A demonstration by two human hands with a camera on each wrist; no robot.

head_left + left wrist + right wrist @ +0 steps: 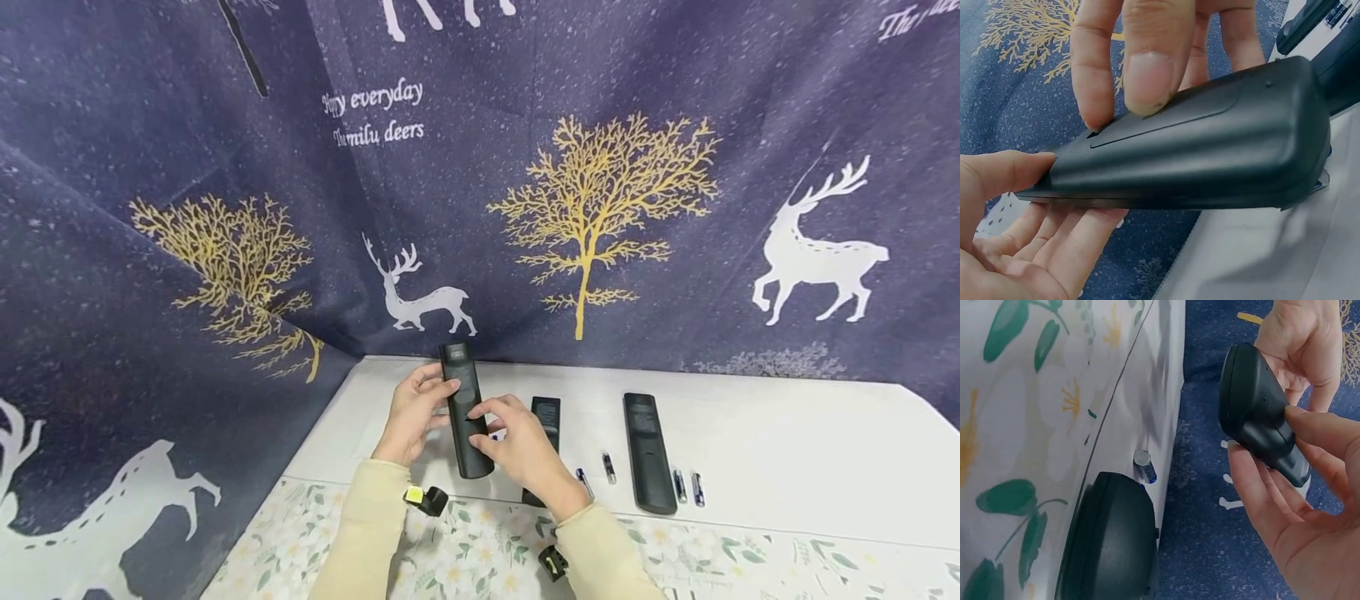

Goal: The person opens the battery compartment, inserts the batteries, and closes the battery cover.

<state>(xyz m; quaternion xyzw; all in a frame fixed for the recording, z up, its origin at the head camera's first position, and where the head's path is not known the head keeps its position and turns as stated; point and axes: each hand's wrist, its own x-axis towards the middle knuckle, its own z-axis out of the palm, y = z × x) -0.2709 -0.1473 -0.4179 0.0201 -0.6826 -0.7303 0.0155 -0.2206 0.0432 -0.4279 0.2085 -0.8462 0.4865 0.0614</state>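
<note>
A black remote control (470,448) is held tilted above the white table, its back with the battery cover facing up. My left hand (409,417) grips its far half, thumb on the back and fingers underneath, as the left wrist view shows. My right hand (521,443) has its thumb (1149,81) on the battery cover and a fingertip at the small notch at the cover's end. In the right wrist view, the right fingers curl round the remote's sides. The cover sits in place.
A second black remote (550,412) lies partly hidden behind my right hand. Another remote (649,457) lies farther right. Small batteries (608,468) lie between them, with more batteries (698,489) at the right. A patterned cloth (450,183) hangs behind the table.
</note>
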